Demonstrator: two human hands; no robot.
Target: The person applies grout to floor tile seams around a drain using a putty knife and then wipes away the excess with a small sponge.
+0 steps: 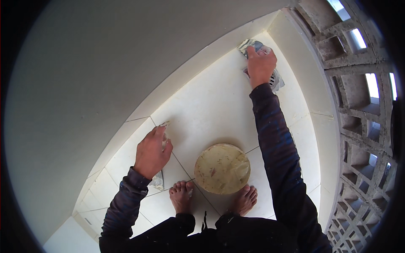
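My right hand (261,66) reaches far forward to the tiled corner. Its fingers are closed on a crumpled grey-and-cream piece (249,45), like paper or rag, pressed against the floor. Just beside that hand lies a metal floor drain (276,80), partly hidden under the wrist. My left hand (152,154) hovers lower at the left, its fingers curled around a small whitish crumpled piece (165,141); the palm hides most of it. Between my feet stands a round container (222,168) with a cream-coloured, smeared top.
Large white tiles (206,92) cover the floor. A pale skirting (185,69) runs below the grey wall (97,76) on the left. Openwork concrete blocks (358,92) rise on the right. Another crumpled scrap (157,181) lies by my left wrist, near my bare left foot (181,196).
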